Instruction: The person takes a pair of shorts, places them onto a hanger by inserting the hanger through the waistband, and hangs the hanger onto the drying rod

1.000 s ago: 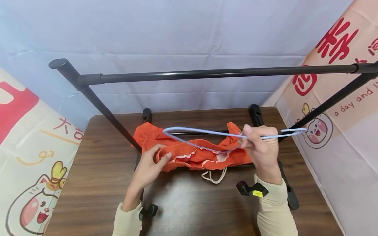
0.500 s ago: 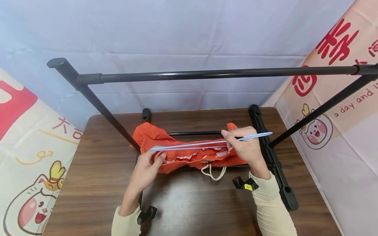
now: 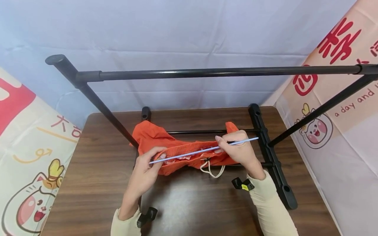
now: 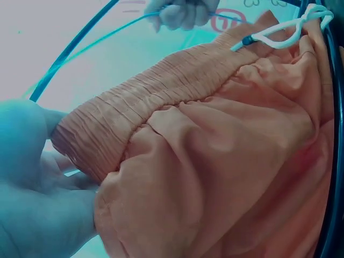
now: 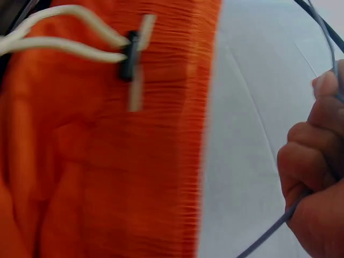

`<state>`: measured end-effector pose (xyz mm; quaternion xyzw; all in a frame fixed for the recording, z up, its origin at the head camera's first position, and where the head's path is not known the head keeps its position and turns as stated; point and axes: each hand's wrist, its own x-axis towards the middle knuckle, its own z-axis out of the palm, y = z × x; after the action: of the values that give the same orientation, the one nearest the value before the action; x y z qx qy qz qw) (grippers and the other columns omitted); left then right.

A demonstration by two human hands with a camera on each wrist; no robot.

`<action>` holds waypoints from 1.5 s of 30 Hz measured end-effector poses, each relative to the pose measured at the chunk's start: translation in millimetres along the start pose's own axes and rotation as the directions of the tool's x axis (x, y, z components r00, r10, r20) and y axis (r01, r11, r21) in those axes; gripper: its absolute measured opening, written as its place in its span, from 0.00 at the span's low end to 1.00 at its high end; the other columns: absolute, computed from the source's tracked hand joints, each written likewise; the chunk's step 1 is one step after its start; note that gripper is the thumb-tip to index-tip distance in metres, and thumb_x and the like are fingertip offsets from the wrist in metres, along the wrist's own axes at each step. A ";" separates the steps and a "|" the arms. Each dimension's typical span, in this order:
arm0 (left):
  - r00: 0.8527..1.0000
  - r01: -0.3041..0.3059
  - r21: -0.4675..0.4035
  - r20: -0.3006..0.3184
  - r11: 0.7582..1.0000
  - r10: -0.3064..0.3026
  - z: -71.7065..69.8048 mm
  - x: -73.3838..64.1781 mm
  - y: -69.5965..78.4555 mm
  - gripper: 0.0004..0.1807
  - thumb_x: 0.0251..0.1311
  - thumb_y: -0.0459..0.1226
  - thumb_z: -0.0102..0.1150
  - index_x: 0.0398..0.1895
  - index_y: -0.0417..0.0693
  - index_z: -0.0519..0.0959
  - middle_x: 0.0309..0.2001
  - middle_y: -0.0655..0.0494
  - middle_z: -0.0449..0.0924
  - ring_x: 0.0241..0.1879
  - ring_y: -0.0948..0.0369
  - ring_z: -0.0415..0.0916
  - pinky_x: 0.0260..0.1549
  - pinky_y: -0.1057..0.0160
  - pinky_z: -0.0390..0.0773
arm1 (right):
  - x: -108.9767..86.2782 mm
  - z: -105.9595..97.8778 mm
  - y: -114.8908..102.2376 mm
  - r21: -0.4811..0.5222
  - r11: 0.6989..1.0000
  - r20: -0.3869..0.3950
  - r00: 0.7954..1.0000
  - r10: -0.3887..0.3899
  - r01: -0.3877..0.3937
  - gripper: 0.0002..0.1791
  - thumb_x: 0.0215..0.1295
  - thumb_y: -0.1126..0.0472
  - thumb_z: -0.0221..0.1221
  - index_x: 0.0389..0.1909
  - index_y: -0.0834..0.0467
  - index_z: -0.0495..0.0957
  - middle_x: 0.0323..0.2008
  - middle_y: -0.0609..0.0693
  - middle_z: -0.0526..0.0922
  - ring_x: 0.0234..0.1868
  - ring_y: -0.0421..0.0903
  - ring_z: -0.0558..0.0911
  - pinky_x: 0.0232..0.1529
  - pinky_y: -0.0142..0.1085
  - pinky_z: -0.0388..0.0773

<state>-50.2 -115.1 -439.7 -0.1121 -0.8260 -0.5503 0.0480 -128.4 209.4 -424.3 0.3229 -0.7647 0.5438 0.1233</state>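
Observation:
Orange drawstring shorts (image 3: 152, 136) hang bunched low between the rack's posts, waistband upward and opening toward me. My left hand (image 3: 146, 172) holds the left end of the elastic waistband (image 4: 156, 83), with the thumb at its near side. A thin light-blue clothes hanger (image 3: 192, 153) lies almost edge-on across the opening. Its right part is gripped by my right hand (image 3: 237, 149), fingers curled round it in the right wrist view. The hanger's left end is by my left thumb; whether it touches the cloth is unclear. A white drawstring (image 3: 213, 172) dangles in front.
A black rack surrounds the work: its top bar (image 3: 206, 72) crosses above the hands, and slanted posts (image 3: 103, 108) stand at both sides. A black foot (image 3: 276, 167) lies on the wooden table (image 3: 94, 177) at right. Cloth backdrops (image 3: 165, 29) stand behind and beside.
My right hand has moved left and slightly down with the hanger, bringing it over the waistband opening. The hanger has turned from a wide loop to nearly edge-on. My left hand keeps its hold.

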 end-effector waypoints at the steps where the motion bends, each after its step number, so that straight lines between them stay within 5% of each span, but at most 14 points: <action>1: 1.000 -0.001 0.007 -0.012 1.000 0.001 -0.6 -0.6 0.5 0.11 0.74 0.34 0.61 0.54 0.56 0.84 0.35 0.59 0.84 0.32 0.64 0.75 0.30 0.67 0.74 | -0.4 0.5 -1.3 -0.040 0.999 0.002 1.000 -0.015 0.015 0.29 0.65 0.77 0.59 0.07 0.48 0.71 0.08 0.41 0.65 0.12 0.30 0.56 0.14 0.27 0.50; 7: 0.992 -0.012 0.077 -0.127 0.997 0.022 -4.3 -3.6 4.2 0.09 0.73 0.35 0.62 0.52 0.52 0.86 0.37 0.58 0.86 0.34 0.65 0.77 0.34 0.71 0.76 | 0.6 -3.7 -14.5 -0.231 0.968 -0.019 0.995 -0.102 0.095 0.28 0.60 0.76 0.59 0.07 0.48 0.66 0.09 0.41 0.60 0.17 0.26 0.54 0.17 0.25 0.49; 11: 0.972 0.030 0.040 -0.235 0.999 -0.019 -10.9 -5.6 10.2 0.09 0.74 0.33 0.60 0.51 0.48 0.86 0.37 0.53 0.86 0.36 0.66 0.78 0.38 0.74 0.77 | -0.9 -9.5 -24.0 -0.303 0.951 -0.006 0.998 -0.065 0.060 0.28 0.59 0.75 0.58 0.07 0.48 0.63 0.10 0.40 0.57 0.17 0.27 0.52 0.18 0.24 0.49; 15: 0.968 0.050 0.045 -0.249 0.998 -0.038 -19.9 -8.0 17.2 0.10 0.74 0.32 0.60 0.51 0.50 0.87 0.36 0.54 0.85 0.36 0.66 0.79 0.39 0.75 0.78 | -2.3 -10.5 -31.7 -0.339 0.940 0.059 0.998 -0.012 0.031 0.29 0.61 0.74 0.60 0.08 0.49 0.59 0.12 0.38 0.54 0.17 0.25 0.49 0.17 0.24 0.49; 19: 0.985 -0.046 0.174 -0.157 0.984 0.074 -14.5 -5.7 23.4 0.11 0.73 0.34 0.62 0.52 0.57 0.86 0.36 0.61 0.84 0.34 0.66 0.76 0.34 0.72 0.76 | 1.2 -5.8 -37.9 -0.345 0.938 0.072 0.997 -0.018 0.041 0.30 0.62 0.73 0.61 0.08 0.49 0.59 0.11 0.40 0.54 0.16 0.25 0.48 0.16 0.24 0.48; 26: 0.979 -0.204 0.220 0.043 0.954 0.200 22.6 -0.2 29.6 0.13 0.74 0.41 0.62 0.58 0.58 0.83 0.47 0.64 0.85 0.41 0.67 0.79 0.39 0.65 0.81 | 7.2 11.9 -46.7 -0.298 0.953 0.162 0.987 -0.002 0.051 0.29 0.64 0.71 0.65 0.09 0.49 0.62 0.11 0.39 0.58 0.16 0.26 0.52 0.17 0.24 0.52; 29: 0.962 -0.259 0.330 0.172 0.908 0.212 28.0 1.3 28.1 0.27 0.71 0.55 0.64 0.68 0.57 0.76 0.58 0.63 0.83 0.54 0.64 0.82 0.53 0.58 0.84 | 9.8 13.9 -49.4 -0.313 0.950 0.156 0.987 0.047 0.004 0.30 0.66 0.68 0.66 0.10 0.50 0.63 0.11 0.38 0.56 0.15 0.27 0.52 0.17 0.26 0.49; 32: 0.944 -0.309 0.428 0.244 0.849 0.220 23.0 3.0 24.6 0.44 0.56 0.63 0.73 0.74 0.58 0.72 0.64 0.64 0.81 0.60 0.61 0.81 0.59 0.54 0.83 | 10.6 9.6 -51.6 -0.292 0.955 0.102 0.991 0.086 -0.053 0.29 0.66 0.68 0.68 0.10 0.48 0.66 0.11 0.36 0.58 0.13 0.28 0.54 0.16 0.27 0.49; 34: 0.934 -0.338 0.447 0.267 0.828 0.237 18.2 4.1 22.4 0.45 0.53 0.60 0.78 0.73 0.58 0.72 0.62 0.65 0.83 0.57 0.62 0.83 0.56 0.55 0.84 | 10.8 6.2 -52.7 -0.272 0.960 0.075 0.993 0.091 -0.068 0.27 0.65 0.68 0.68 0.10 0.47 0.69 0.10 0.36 0.60 0.13 0.28 0.55 0.15 0.27 0.49; 39: 0.891 -0.448 0.448 0.298 0.774 0.342 15.9 6.3 15.7 0.26 0.63 0.42 0.74 0.62 0.58 0.77 0.43 0.67 0.86 0.35 0.68 0.82 0.35 0.66 0.83 | 10.2 1.3 -54.6 -0.231 0.972 0.061 0.997 0.046 -0.031 0.20 0.63 0.70 0.69 0.14 0.49 0.80 0.11 0.39 0.71 0.14 0.26 0.61 0.15 0.26 0.51; 43: 0.871 -0.491 0.480 0.256 0.727 0.419 13.7 4.0 10.2 0.22 0.64 0.32 0.70 0.60 0.52 0.79 0.38 0.61 0.88 0.29 0.65 0.81 0.29 0.66 0.83 | 7.5 -6.5 -56.0 -0.259 0.966 0.088 0.996 0.025 -0.001 0.08 0.58 0.69 0.74 0.31 0.51 0.90 0.26 0.42 0.89 0.24 0.29 0.78 0.21 0.23 0.64; 45: 0.870 -0.491 0.488 0.226 0.722 0.438 8.7 3.0 8.3 0.23 0.62 0.29 0.69 0.60 0.50 0.79 0.42 0.58 0.90 0.32 0.64 0.84 0.32 0.63 0.85 | 5.8 -16.9 -55.6 -0.325 0.946 0.104 0.994 0.035 0.001 0.13 0.55 0.64 0.77 0.42 0.51 0.90 0.38 0.44 0.92 0.37 0.34 0.85 0.32 0.21 0.73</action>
<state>-50.8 -103.6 -435.1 -0.3238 -0.8916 -0.2644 0.1743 -100.6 211.6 -373.0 0.3204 -0.8521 0.3934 0.1285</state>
